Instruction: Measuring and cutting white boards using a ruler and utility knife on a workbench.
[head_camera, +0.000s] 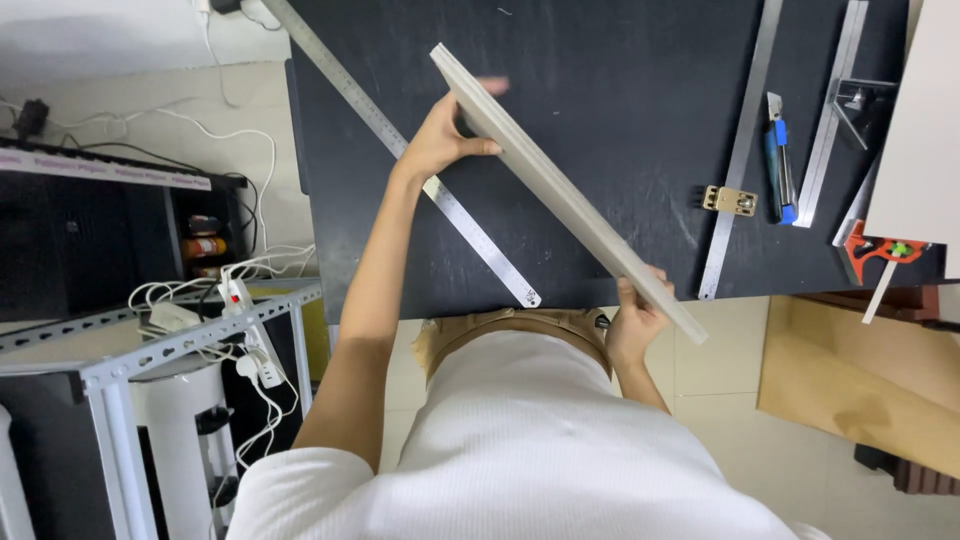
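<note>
I hold a thin pale grey board (560, 185) edge-on above a black table (620, 80). It runs diagonally from upper left to lower right. My left hand (445, 135) grips its far upper end, thumb on the near face. My right hand (635, 320) grips its near lower end at the table's front edge. The board is lifted and tilted, and its broad face is mostly hidden from me.
A long steel ruler (400, 150) lies diagonally on the table at left. Two metal straightedges (740, 150), a blue utility knife (778, 160), a brass hinge (730, 200) and a red-handled square (880, 255) lie at right. A metal shelf rack with cables (200, 340) stands at left.
</note>
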